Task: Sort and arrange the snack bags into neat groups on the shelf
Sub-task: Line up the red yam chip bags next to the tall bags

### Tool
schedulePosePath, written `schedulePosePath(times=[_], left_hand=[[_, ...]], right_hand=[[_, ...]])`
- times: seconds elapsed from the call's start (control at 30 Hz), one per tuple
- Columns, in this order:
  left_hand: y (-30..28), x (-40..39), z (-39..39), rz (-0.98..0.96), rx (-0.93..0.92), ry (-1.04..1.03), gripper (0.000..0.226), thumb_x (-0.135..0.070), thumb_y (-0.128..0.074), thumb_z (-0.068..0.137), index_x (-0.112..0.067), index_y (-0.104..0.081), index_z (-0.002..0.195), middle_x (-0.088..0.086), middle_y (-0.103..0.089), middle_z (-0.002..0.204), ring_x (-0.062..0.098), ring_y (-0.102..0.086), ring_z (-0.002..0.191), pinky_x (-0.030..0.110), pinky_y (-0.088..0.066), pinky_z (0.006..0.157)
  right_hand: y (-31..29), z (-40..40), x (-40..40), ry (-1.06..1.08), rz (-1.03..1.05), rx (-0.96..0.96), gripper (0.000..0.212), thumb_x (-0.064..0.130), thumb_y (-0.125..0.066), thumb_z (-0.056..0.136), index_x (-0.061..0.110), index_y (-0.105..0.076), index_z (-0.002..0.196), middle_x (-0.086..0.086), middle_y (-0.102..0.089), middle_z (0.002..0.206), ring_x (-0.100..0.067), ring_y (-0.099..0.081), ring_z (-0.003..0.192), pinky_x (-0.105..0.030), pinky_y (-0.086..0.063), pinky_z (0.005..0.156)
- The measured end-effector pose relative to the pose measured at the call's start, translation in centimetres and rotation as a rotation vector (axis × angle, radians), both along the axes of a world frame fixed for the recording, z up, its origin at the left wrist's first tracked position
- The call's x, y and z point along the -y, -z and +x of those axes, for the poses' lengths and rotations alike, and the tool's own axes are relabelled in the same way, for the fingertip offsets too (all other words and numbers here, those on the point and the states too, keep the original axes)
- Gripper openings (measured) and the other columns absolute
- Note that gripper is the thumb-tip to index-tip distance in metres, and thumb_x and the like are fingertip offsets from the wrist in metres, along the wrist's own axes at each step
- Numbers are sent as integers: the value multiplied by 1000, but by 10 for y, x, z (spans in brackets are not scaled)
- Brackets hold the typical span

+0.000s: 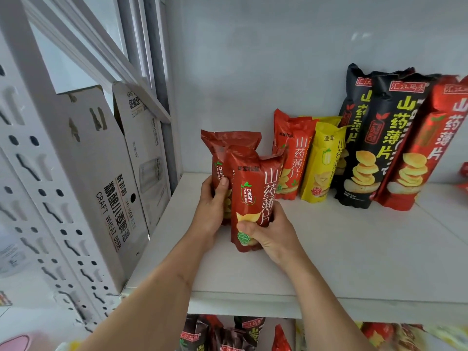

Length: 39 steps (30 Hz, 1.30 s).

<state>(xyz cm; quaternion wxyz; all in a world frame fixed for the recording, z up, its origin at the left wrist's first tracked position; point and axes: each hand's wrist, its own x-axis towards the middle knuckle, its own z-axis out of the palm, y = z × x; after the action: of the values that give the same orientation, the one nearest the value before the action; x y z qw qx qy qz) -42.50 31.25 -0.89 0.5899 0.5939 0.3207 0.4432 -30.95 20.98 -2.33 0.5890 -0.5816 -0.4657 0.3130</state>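
1. While both hands are working at the left end of the shelf, the head view is showing two dark red bags standing upright, one just behind the other; the left hand is curling round the rear bag, thumb lying on its front; the right hand is gripping the front bag low down, thumb pressing its lower face, fingers wrapping round its right side.
2. Both bags are sitting at the shelf's left, the front one nearer the shelf's front edge, well apart from the row against the back wall; that row is running from a bright red bag through a yellow bag to tall black bags and a tall red bag, all leaning slightly.
3. White cartons are standing beside the shelf on the left; more bags are showing on the level below.
4. Judging from the task, the step in hand is pairing the two dark red bags as one group; doing it well is meaning keeping both bases flat on the shelf, squaring the fronts so the print is facing out, and sliding them together rather than lifting.
5. Gripping low is helping, since these bags look light and top-heavy and could be tipping over when released; letting go one hand at a time seems safer.
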Motion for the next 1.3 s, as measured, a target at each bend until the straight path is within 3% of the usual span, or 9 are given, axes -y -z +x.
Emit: schedulePosePath(times=[0.2, 0.33, 0.47, 0.53, 0.63, 0.8, 0.93, 1.1, 1.3], left_hand=[[3, -5, -1, 3, -44, 89, 76, -79, -32, 83, -34, -45, 143, -9, -63, 133, 7, -64, 117, 43, -48, 109], [-1, -2, -17, 115, -51, 68, 119, -101, -32, 58, -35, -20, 157, -21, -37, 151, -5, -39, 131, 19, -35, 107], [-5, -3, -34, 244, -178, 107, 148, -108, -42, 32, -42, 0, 158, -20, -16, 162, -21, -27, 124, 19, -30, 100], [-5, -5, -34, 248, -196, 159, 149, -104, -52, 32, -43, 1, 157, -21, -17, 161, -26, -31, 125, 17, -35, 102], [3, -13, -27, 202, -192, 220, 145, -93, -70, 38, -44, -3, 157, -11, -28, 162, 7, -42, 138, 33, -45, 107], [5, -27, -12, 191, -149, 247, 135, -75, -81, 48, -38, -11, 157, -31, -43, 131, -10, -49, 117, 9, -50, 82], [3, -45, 0, 156, -176, 280, 135, -81, -81, 43, -41, -17, 155, -15, -43, 148, 7, -51, 130, 32, -53, 100], [-3, -60, 15, 130, -168, 304, 130, -84, -80, 35, -43, -26, 146, -27, -50, 132, 0, -56, 118, 16, -56, 79], [-11, -89, 33, 125, -225, 307, 126, -84, -80, 34, -45, -27, 142, -28, -48, 130, 0, -53, 120, 19, -51, 85]], right_hand=[[2, -9, -15, 79, 25, 77, 83, 51, -91, 56, 36, -49, 126, 10, -65, 118, -7, -66, 104, -26, -59, 76], [3, -5, -5, 43, -68, 225, 98, 60, -88, 52, 42, -38, 135, 9, -51, 132, -6, -55, 118, -33, -54, 94], [4, 5, 15, -4, -221, 378, 87, 56, -77, 74, 36, -31, 145, 14, -38, 140, -5, -40, 130, -26, -37, 104], [5, 3, 12, -18, -240, 422, 70, 50, -72, 82, 35, -38, 141, 12, -45, 134, -5, -46, 124, -16, -38, 93], [2, 0, 5, -23, -242, 468, 61, 46, -68, 88, 34, -40, 140, 9, -52, 131, -7, -53, 117, -19, -41, 91], [6, 10, -6, -2, -253, 459, 56, 42, -64, 92, 32, -41, 142, 7, -56, 134, -11, -56, 119, -29, -45, 100], [8, 18, -18, 19, -242, 437, 56, 41, -64, 92, 32, -41, 142, 5, -56, 136, -13, -56, 120, -36, -47, 104], [8, 28, -37, 49, -214, 417, 63, 45, -65, 90, 33, -37, 145, 8, -55, 140, -14, -54, 126, -41, -46, 106], [8, 43, -62, 107, -203, 400, 62, 40, -65, 92, 26, -38, 146, 6, -54, 142, -16, -53, 127, -37, -45, 106]])
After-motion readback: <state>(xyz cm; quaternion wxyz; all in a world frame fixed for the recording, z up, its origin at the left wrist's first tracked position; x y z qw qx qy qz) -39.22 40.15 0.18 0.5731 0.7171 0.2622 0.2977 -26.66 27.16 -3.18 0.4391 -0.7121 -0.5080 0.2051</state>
